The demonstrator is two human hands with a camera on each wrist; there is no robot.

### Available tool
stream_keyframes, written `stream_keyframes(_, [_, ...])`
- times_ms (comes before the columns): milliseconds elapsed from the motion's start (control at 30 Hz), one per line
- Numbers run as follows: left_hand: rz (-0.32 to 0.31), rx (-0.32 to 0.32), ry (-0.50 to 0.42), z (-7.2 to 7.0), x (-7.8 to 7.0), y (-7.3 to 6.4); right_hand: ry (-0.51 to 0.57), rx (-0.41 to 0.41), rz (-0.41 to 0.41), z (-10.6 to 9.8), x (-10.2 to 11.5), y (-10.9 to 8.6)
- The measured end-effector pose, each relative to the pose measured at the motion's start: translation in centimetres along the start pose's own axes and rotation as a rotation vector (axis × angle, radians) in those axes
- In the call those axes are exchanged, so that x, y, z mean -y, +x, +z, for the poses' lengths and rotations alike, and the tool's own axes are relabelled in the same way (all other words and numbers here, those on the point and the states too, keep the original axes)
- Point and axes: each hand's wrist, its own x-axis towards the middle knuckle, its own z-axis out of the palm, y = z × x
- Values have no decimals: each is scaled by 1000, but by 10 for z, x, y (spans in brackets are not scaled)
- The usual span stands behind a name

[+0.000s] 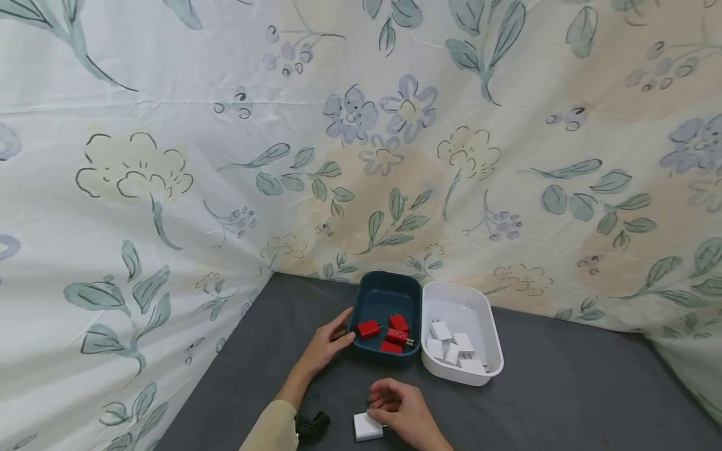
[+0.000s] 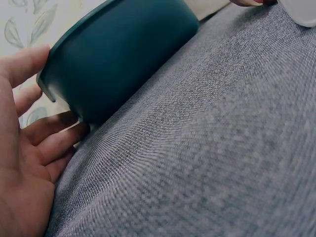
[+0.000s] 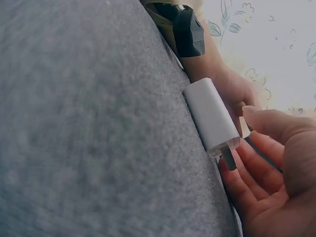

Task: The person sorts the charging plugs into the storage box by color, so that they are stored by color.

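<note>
A white plug-in charger [image 1: 368,427] lies on the grey cloth, its metal prongs [image 3: 228,158] pointing toward my right hand [image 1: 402,410]. In the right wrist view the loosely bent fingers of that hand [image 3: 266,173] are beside the prong end, with the thumb raised; any contact is unclear. My left hand [image 1: 324,344] rests against the left side of a dark teal bin [image 1: 389,282], touching its rim and outer wall [image 2: 118,54]. Several red chargers [image 1: 369,329] lie inside that bin. Adjoining it on the right is a white bin [image 1: 491,332] holding several white chargers [image 1: 464,344].
The grey cloth-covered table [image 1: 564,388] extends to the right of the bins. Behind and beside it hangs a floral curtain [image 1: 395,175]. A black device [image 1: 313,427] is on the left wrist, by the pale sleeve [image 1: 273,426].
</note>
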Motion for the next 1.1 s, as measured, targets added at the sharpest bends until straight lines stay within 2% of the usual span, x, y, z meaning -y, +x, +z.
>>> stream_keyframes(100, [-2,-12,3,1,11,3,23,22,2,-1,-3,-1])
stream_keyframes(267, [3,-70,-12,6,36,9,63,62,-16,-3,-5,-3])
stream_keyframes(433, [13,-91,-15,8,41,7,90,93,-20,-4,-9,-5])
stream_keyframes(600, [2,-93,-15,7,40,7,98,109,-46,-3,-12,-7])
stream_keyframes(833, [23,-88,6,5,37,7,113,146,-80,-6,-12,-6])
stream_keyframes(1100, [13,-28,4,2,7,0,97,205,-128,-11,-15,-8])
